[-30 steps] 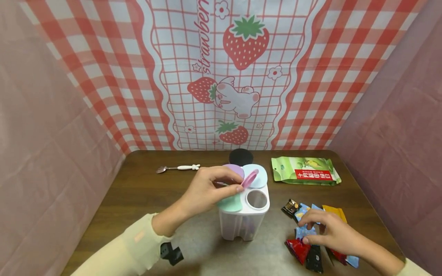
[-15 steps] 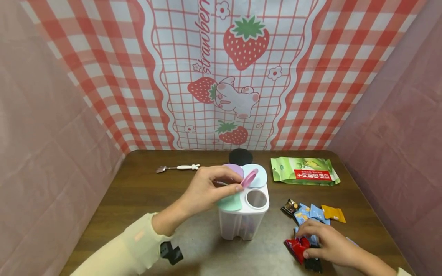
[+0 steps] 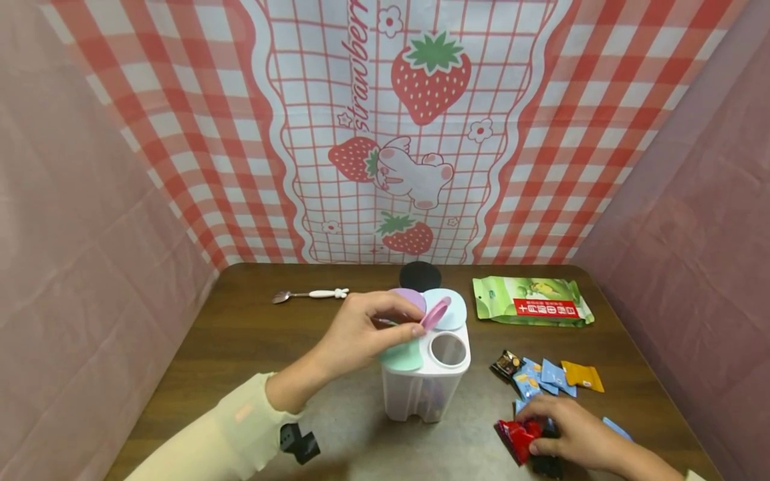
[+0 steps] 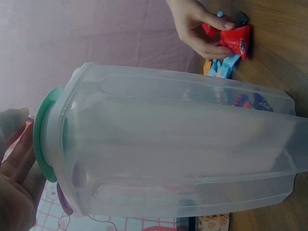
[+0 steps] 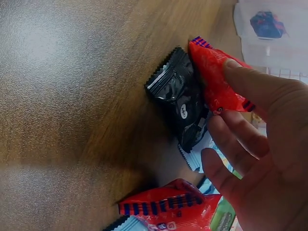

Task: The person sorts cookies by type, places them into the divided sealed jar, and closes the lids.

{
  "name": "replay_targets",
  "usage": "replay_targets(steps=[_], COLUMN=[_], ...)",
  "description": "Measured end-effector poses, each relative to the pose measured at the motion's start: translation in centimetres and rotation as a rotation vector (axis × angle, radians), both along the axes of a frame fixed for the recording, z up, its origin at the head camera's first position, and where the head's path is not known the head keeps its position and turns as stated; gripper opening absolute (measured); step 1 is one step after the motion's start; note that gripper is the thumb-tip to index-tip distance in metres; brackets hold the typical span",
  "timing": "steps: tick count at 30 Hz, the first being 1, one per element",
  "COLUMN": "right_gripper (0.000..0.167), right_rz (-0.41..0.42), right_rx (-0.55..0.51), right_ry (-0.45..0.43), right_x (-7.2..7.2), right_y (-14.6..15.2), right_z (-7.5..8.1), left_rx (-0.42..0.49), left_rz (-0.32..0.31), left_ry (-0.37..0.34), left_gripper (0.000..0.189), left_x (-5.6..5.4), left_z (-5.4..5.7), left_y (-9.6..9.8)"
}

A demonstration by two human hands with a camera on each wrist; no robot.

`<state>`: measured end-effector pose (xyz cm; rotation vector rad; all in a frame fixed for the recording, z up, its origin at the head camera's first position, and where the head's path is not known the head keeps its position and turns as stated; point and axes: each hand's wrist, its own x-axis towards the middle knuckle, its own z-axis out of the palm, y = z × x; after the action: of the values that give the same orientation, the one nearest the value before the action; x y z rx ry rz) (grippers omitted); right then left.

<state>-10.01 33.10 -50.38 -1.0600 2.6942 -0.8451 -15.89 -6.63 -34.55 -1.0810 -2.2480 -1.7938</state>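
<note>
With thumb and fingers my left hand (image 3: 355,332) pinches a pink round lid (image 3: 436,314), held tilted above the white, clear-walled storage container (image 3: 415,394). One round opening (image 3: 448,349) on its top is uncovered; mint (image 3: 402,357), purple (image 3: 412,298) and pale blue (image 3: 448,308) lids cover the others. Some wrapped pieces (image 4: 252,102) show inside through the wall in the left wrist view. At the right, my right hand (image 3: 571,427) pinches a red snack packet (image 5: 216,77) between thumb and fingers. A black packet (image 5: 180,103) lies right beside it, and another red packet (image 5: 168,209) lies nearby.
Blue (image 3: 556,376), yellow (image 3: 582,376) and dark brown (image 3: 506,363) packets lie beyond the right hand. A green package (image 3: 532,302) lies at the back right. A spoon with a white handle (image 3: 325,293) lies at the back left. A black round lid (image 3: 420,275) stands behind the container.
My right hand has moved down toward the near side of the packets and taken hold of a red one. The left hand keeps its hold on the pink lid, nearly still.
</note>
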Motion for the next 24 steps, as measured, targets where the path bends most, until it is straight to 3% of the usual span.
replay_targets(steps=[5,11,15,18,24], right_gripper=[0.028,0.028,0.027,0.026,0.033], right_rz=[-0.031,-0.059,-0.097,-0.112,-0.102], right_rx=[0.004,0.007,-0.029,-0.076,-0.185], right_ry=[-0.097,-0.044,-0.08,-0.047,0.108], right_x=[-0.1,-0.1,-0.2,-0.3,-0.9], right_y=[0.0,-0.1,-0.2,-0.3,-0.8], right_z=[0.1,0.7,1.6,2.4,4.2], left_rx=[0.002,0.008,0.009,0.01,0.006], left_rz=[-0.003,-0.009,-0.012,-0.013,-0.008], left_ry=[-0.003,-0.002,0.0,0.006,-0.005], left_gripper=[0.013,0.013,0.013,0.013,0.013], left_x=[0.0,0.0,0.0,0.1,0.1], left_z=[0.0,0.0,-0.1,-0.1,-0.2], left_y=[0.0,0.0,0.1,0.1,0.1])
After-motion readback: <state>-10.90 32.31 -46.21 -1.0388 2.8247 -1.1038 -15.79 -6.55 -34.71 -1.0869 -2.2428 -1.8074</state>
